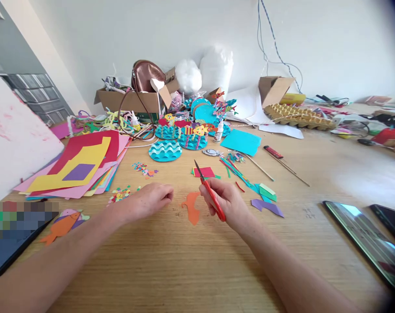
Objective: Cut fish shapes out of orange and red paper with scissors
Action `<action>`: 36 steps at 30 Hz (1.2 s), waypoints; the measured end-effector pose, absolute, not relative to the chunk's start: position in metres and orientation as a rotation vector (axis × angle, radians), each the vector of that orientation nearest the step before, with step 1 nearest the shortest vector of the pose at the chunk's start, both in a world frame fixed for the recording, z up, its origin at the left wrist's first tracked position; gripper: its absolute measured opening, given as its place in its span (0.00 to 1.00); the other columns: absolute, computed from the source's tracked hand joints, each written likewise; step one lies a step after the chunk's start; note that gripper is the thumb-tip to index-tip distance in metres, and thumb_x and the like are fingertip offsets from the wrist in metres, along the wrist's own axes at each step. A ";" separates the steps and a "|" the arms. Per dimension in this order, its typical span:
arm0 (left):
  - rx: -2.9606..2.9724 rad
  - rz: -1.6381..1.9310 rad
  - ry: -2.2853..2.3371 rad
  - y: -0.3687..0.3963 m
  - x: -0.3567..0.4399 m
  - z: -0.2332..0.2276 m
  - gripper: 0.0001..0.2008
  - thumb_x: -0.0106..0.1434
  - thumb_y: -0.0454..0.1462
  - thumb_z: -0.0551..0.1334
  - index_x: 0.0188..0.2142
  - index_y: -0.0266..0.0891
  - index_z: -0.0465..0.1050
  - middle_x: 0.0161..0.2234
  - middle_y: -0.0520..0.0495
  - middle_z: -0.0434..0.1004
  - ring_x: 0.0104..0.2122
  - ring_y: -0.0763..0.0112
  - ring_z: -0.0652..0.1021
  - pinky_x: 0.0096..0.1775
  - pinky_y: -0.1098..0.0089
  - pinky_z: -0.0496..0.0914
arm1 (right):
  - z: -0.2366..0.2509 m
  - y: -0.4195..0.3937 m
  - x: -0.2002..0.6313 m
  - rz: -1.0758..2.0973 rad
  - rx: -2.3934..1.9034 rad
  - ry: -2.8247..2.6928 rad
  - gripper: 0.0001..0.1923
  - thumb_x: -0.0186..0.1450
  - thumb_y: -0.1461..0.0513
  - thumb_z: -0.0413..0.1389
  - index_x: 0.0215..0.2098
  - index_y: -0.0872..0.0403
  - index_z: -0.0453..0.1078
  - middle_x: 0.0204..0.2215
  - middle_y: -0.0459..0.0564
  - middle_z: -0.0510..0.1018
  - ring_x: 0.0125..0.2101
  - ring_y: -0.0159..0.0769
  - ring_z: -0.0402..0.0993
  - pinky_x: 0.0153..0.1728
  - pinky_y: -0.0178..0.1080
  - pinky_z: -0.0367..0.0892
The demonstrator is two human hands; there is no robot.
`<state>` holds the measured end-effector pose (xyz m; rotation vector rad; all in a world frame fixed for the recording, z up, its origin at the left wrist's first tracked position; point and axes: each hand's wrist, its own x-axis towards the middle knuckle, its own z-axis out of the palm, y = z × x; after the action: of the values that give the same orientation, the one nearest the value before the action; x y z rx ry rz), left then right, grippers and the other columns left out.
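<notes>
My right hand grips red-handled scissors, their blades closed and pointing up and to the left. An orange paper cutout lies flat on the wooden table between my two hands, just left of the right one. My left hand rests on the table with its fingers curled, its fingertips near the cutout's left edge. Whether it pinches a small scrap I cannot tell. Tiny coloured paper bits lie just left of that hand.
A stack of coloured paper sheets lies at left. Blue wave-patterned paper crafts and a cardboard box stand behind. An orange paper fish lies front left, purple and green scraps at right, tablets at far right.
</notes>
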<state>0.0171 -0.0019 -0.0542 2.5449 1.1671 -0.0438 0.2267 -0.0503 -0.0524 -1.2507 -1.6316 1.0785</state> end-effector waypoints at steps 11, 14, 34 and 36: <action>2.567 -0.056 1.133 -0.004 0.052 -0.054 0.05 0.56 0.33 0.54 0.30 0.40 0.69 0.28 0.50 0.74 0.27 0.70 0.73 0.26 0.73 0.61 | -0.053 -0.046 0.227 1.057 -1.267 -1.651 0.18 0.62 0.51 0.49 0.21 0.53 0.57 0.14 0.39 0.58 0.15 0.27 0.58 0.16 0.31 0.52; 2.593 -0.075 1.161 -0.004 0.058 -0.057 0.06 0.56 0.33 0.54 0.30 0.40 0.70 0.31 0.47 0.76 0.30 0.67 0.75 0.28 0.71 0.63 | -0.055 -0.046 0.227 1.025 -1.288 -1.684 0.18 0.62 0.51 0.49 0.21 0.53 0.58 0.14 0.39 0.59 0.15 0.27 0.58 0.16 0.31 0.52; 2.669 -0.022 1.186 0.007 0.045 -0.058 0.09 0.57 0.32 0.52 0.27 0.39 0.70 0.28 0.47 0.74 0.29 0.67 0.73 0.29 0.71 0.62 | -0.055 -0.046 0.227 0.899 -1.292 -1.822 0.17 0.63 0.54 0.48 0.20 0.54 0.58 0.14 0.40 0.61 0.16 0.26 0.58 0.16 0.29 0.49; 2.648 -0.031 1.165 0.007 0.048 -0.056 0.07 0.57 0.32 0.54 0.30 0.40 0.70 0.30 0.48 0.75 0.31 0.68 0.74 0.31 0.72 0.64 | -0.056 -0.046 0.227 0.900 -1.290 -1.819 0.17 0.63 0.53 0.48 0.20 0.54 0.58 0.14 0.40 0.61 0.16 0.26 0.58 0.16 0.29 0.49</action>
<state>0.0476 0.0070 -0.0563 2.6484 1.1650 -0.0310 0.2273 -0.0459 -0.0556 -1.2898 -1.8193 0.9004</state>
